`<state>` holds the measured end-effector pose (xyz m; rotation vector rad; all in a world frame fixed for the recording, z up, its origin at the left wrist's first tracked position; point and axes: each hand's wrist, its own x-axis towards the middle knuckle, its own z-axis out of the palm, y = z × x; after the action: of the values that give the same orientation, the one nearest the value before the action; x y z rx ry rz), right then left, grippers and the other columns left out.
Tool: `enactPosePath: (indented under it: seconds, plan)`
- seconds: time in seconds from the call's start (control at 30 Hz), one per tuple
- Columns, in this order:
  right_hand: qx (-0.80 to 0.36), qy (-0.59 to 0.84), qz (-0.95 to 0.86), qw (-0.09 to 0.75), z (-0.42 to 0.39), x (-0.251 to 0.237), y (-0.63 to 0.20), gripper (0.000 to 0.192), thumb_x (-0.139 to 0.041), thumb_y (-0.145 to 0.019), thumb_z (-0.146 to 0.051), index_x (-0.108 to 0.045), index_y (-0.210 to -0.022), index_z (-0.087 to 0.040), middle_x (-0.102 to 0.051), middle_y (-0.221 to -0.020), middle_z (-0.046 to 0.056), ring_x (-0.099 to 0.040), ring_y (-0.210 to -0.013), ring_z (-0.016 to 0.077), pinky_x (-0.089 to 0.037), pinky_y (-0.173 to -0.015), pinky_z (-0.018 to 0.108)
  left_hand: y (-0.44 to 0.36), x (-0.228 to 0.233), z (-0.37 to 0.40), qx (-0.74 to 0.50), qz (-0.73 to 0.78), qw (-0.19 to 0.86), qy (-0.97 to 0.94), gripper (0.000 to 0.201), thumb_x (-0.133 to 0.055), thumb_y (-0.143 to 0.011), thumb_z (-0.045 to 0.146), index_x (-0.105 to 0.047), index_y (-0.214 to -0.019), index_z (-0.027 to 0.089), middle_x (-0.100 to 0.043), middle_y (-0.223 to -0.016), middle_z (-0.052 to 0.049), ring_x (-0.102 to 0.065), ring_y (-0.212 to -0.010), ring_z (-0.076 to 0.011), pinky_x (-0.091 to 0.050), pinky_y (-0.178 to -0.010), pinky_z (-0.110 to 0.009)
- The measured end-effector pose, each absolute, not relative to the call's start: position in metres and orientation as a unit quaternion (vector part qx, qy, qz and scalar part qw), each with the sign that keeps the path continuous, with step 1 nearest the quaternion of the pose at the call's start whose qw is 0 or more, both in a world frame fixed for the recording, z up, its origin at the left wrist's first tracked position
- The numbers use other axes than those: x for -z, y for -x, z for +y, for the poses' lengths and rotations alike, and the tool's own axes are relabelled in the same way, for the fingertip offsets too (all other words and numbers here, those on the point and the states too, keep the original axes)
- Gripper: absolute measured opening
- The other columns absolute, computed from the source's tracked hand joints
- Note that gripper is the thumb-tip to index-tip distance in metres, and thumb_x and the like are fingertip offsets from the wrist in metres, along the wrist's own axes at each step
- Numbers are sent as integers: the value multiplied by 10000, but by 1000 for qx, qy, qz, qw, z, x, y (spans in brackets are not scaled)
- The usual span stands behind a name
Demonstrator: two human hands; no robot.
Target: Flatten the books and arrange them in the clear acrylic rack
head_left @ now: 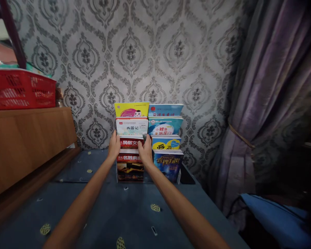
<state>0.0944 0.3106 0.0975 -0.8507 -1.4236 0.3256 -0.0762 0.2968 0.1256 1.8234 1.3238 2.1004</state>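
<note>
A tiered stand of books leans against the patterned wall, in two columns. My left hand (pixel 114 146) grips the left edge of a red-covered book (pixel 129 142) in the left column. My right hand (pixel 145 150) grips the same book's right edge. Above it sit a white book (pixel 131 126) and a yellow book (pixel 131 109). Below it are another red book (pixel 129 158) and a dark one (pixel 130 172). The right column holds several blue and yellow books (pixel 166 141).
A blue cloth with small yellow spots (pixel 119 207) covers the surface. At left stands a wooden cabinet (pixel 26 145) with a red plastic basket (pixel 20 89) on top. A purple curtain (pixel 269 103) hangs at right, with a blue cushion (pixel 274 218) below it.
</note>
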Motion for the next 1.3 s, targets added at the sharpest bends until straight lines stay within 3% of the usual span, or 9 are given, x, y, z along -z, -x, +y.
enactPosePath:
  seconds: [0.1,0.23,0.43,0.63,0.9,1.3]
  plan:
    - [-163,372,-626,666,308,-102,-96,675,-499,-872,-358,-356,-1491,-129,-407,-1529,206,-326,-1449,335,-271,-1181,576,74,-141,300,-682,433,49,-587,419,-492,-951,396,-567,-1321,214,-616,-1365,-108,-548,-1278,-274,-384,-1132,-448]
    - [-172,388,-625,655,302,-108,-98,692,-505,-853,-349,-368,-1477,-84,-392,-1536,233,-331,-1446,352,-260,-1185,584,78,-159,308,-689,445,71,-568,358,-534,-906,410,-627,-1159,175,-697,-1174,-120,-637,-1077,-277,-476,-1006,-441]
    - [-177,389,-625,653,301,-109,-99,705,-517,-837,-346,-376,-1476,-83,-407,-1537,212,-323,-1454,341,-230,-1209,555,93,-169,321,-695,421,107,-573,357,-579,-841,488,-646,-965,160,-723,-945,-76,-652,-852,-212,-538,-804,-330]
    - [-171,378,-623,663,306,-104,-100,704,-532,-824,-331,-384,-1477,-115,-413,-1537,187,-316,-1461,333,-242,-1209,546,97,-171,322,-695,394,147,-583,430,-604,-789,518,-659,-1006,151,-722,-899,-48,-641,-777,-184,-518,-667,-264]
    - [-172,356,-657,642,304,-108,-107,648,-529,-822,-292,-448,-1450,-153,-510,-1479,149,-447,-1387,308,-321,-1185,500,97,-171,318,-693,394,158,-583,417,-612,-789,479,-658,-1041,151,-723,-934,-56,-639,-810,-196,-507,-700,-277]
    - [-189,327,-676,633,289,-123,-121,599,-557,-814,-299,-527,-1398,-166,-542,-1463,135,-484,-1363,313,-374,-1155,509,95,-186,317,-723,452,70,-518,341,-608,-874,380,-528,-1141,184,-656,-987,-67,-636,-915,-210,-518,-884,-361]
